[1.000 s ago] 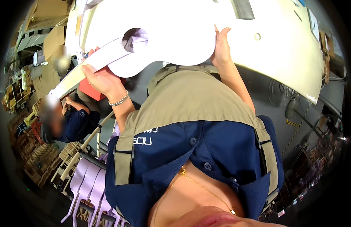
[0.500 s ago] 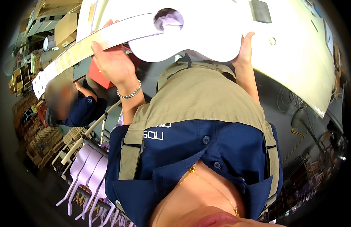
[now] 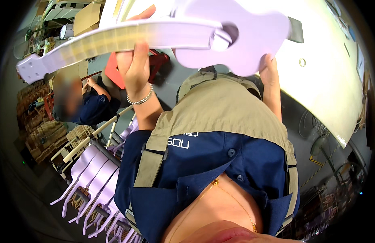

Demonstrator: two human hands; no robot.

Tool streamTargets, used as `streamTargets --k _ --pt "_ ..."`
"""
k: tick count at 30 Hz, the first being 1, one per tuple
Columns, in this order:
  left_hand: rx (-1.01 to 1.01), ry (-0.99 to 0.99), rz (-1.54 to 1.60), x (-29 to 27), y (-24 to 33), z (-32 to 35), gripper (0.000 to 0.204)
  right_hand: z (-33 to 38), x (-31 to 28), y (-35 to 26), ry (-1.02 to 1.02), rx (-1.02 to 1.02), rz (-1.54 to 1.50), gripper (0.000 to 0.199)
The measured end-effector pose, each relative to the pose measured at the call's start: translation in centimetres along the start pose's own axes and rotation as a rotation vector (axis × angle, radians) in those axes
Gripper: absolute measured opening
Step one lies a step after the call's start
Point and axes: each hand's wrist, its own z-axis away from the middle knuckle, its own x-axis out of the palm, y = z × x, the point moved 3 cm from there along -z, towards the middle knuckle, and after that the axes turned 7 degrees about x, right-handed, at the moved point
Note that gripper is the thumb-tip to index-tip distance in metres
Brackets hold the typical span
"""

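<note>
Lavender paint, smooth and matte, covers the small ukulele-shaped instrument (image 3: 236, 40), which is held up in the air in front of the person's chest, above the near edge of the pale worktable (image 3: 329, 81) rather than resting on it. The left hand (image 3: 135, 67) is clamped around the neck, thumb up over the top and fingers wrapped underneath, so the long, thin neck is steadied where it is easiest to grip; a beaded bracelet (image 3: 141, 98) sits at that wrist. The right hand (image 3: 269, 67) cups the rounded lower edge of the body from below, fingers closed against it, taking the weight of the wider end. Held this way, the flat front with its round sound hole (image 3: 229, 34) faces the camera (the fretboard strip looks paler, almost cream, and is blurred). Its headstock (image 3: 31, 67) points off to the left. Below left, a wooden rack (image 3: 80, 152) holds more lavender instruments (image 3: 96, 178) in a row, necks hanging down. Another person in dark blue (image 3: 92, 107) sits beyond it.
</note>
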Motion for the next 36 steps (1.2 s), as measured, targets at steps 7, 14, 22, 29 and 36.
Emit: streamTargets --k 7,14,22,29,36 --pt "0.020 -0.012 -0.099 2.0 2.2 -0.2 0.064 -1.1 -2.9 0.2 0.141 0.081 0.395 0.063" --pt "0.022 0.010 -0.042 3.6 2.4 -0.1 0.072 -0.5 -2.1 1.5 0.078 0.022 0.581 0.061" --pt "0.020 0.494 0.058 2.1 0.1 1.3 0.057 -0.8 -0.4 -0.5 0.021 -0.045 0.823 0.058" --pt "-0.197 0.847 0.083 -1.6 -2.4 4.3 0.047 0.4 2.7 -2.8 -0.002 -0.045 0.859 0.064" --pt "-0.649 1.296 0.467 -4.7 -7.7 9.4 0.046 3.1 10.0 -7.0 -0.087 -0.346 0.900 0.085"
